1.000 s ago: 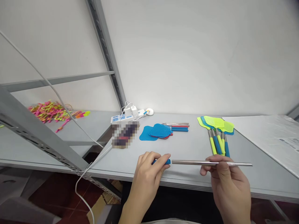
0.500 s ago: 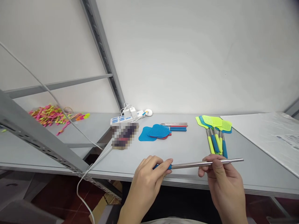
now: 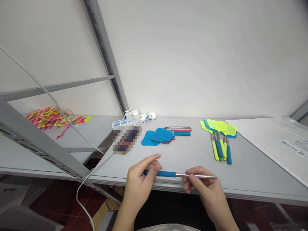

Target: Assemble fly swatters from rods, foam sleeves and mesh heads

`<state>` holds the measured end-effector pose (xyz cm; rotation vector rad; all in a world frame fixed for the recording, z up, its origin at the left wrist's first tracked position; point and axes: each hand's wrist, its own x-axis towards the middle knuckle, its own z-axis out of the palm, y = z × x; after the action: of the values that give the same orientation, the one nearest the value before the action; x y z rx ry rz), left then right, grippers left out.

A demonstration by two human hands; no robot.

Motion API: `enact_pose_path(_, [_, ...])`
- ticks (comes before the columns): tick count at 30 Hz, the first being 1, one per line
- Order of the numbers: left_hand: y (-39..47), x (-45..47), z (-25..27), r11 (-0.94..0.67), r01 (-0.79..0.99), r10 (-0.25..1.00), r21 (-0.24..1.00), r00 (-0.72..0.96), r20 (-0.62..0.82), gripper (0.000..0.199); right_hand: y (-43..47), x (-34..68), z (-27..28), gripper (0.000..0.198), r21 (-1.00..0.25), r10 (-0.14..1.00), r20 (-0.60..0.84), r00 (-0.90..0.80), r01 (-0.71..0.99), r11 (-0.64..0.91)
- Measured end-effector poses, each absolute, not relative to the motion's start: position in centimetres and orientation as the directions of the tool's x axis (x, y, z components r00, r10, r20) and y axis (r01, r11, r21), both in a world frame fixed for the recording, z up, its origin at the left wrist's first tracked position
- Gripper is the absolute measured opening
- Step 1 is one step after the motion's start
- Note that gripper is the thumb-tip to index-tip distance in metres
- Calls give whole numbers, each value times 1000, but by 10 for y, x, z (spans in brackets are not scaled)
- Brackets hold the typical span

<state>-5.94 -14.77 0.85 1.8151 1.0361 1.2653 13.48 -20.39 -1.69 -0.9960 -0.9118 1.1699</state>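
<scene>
Head view: the left hand (image 3: 141,181) curls its thumb and fingers about the left end of a blue grip (image 3: 166,174), index finger lifted; how firmly it holds, I cannot tell. The right hand (image 3: 204,184) pinches a steel tube (image 3: 182,175) between thumb and fingers.

Just beyond, on the table (image 3: 192,154), lie overlapping blue and red heads (image 3: 163,135), with spare grips (image 3: 182,133) and spare tubes (image 3: 178,128) behind them to the right. Far right of the hands, yellow and blue swatters (image 3: 220,126) lie fanned, handles toward the near edge; past them is a white package (image 3: 276,138). To the far left are a pixelated object (image 3: 127,141) and a power strip (image 3: 124,123). A grey frame (image 3: 45,142) stands between the hands and a pink and yellow pile (image 3: 51,118), and a white cable (image 3: 77,194) droops over the table's near edge.

The grip and tube lie in one line between the hands, over the near edge, the tube's left end inside the grip and its right tip sticking out past the right fingers.

Compared with half a second ago, less tube shows, more grip is uncovered, and the right hand is closer to the left, leaving the swatters' handles in full view.
</scene>
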Motion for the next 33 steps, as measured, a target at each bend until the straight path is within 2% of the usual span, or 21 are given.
enact_pose_path(2, [-145, -58, 6, -314, 77, 949, 946, 16, 314, 30, -205, 133, -20, 27, -959, 994, 28, 109, -276, 57])
enact_pose_path(5, [-143, -50, 2, -258, -216, 951, 942, -231, 207, 28, -206, 132, -26, 40, -955, 999, 47, -20, -293, 39])
enact_pose_path(8, [-140, -44, 3, -136, -604, 965, 785, -259, -32, 16, -205, 134, -28, 46, -943, 999, 49, -21, -329, 40])
enact_pose_path(11, [-137, -43, 5, 5, -754, 952, 657, -198, -235, 8, -202, 135, -28, 35, -965, 996, -5, 93, -262, 19])
enact_pose_path(14, [-140, -45, 4, 70, -704, 960, 707, -146, -240, 14, -200, 135, -29, 33, -964, 990, -26, 140, -266, 13])
enact_pose_path(16, [-143, -45, 3, 50, -609, 984, 791, -105, -143, 22, -199, 133, -29, 34, -955, 991, -23, 130, -295, 16])
enact_pose_path(19, [-148, -41, 4, -69, -456, 992, 887, -122, 15, 31, -198, 127, -28, 32, -945, 995, 24, 93, -322, 52])
enact_pose_path(23, [-149, -34, 3, -157, -417, 982, 895, -165, 95, 32, -195, 120, -22, 29, -941, 990, 135, 51, -305, 144])
enact_pose_path(29, [-155, -28, 1, -155, -409, 985, 899, -132, 110, 31, -189, 118, -15, 28, -938, 985, 169, 30, -301, 170])
enact_pose_path(31, [-158, -29, 3, -162, -350, 985, 923, -120, 128, 28, -185, 123, -12, 29, -945, 988, 155, 13, -291, 152])
enact_pose_path(33, [-158, -33, 7, -203, -193, 979, 960, -60, 195, 25, -179, 129, -5, 31, -960, 992, 127, -15, -254, 119])
